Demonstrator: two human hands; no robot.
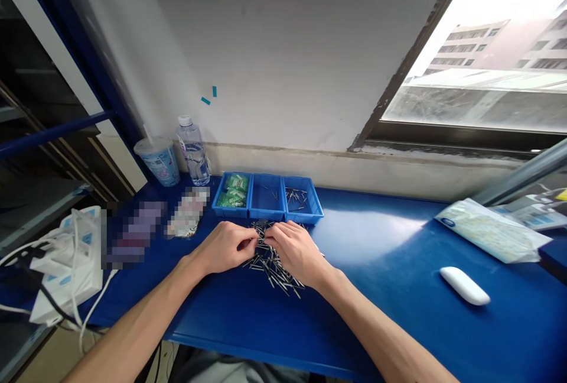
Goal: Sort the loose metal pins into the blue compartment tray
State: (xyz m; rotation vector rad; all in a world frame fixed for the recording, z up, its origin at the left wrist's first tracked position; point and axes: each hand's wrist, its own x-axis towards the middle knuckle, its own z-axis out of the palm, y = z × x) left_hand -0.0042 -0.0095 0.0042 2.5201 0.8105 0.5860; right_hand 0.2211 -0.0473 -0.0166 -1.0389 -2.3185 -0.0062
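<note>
A loose pile of thin metal pins lies on the blue table in front of three joined blue bins. At the pile's left edge, my left hand is closed, thumb and forefinger brought together; whatever they pinch is too small to make out. My right hand reaches over the pile's right side with its fingers curled down among the pins, and its fingertips are partly hidden. The left bin holds green-and-clear packets. A few pins lie in the middle bin, and several more in the right bin.
A lidded cup and a water bottle stand at the back left. White power strips with cables lie at far left. On the right are a white mouse-like case and a plastic packet. A wall rises behind the table.
</note>
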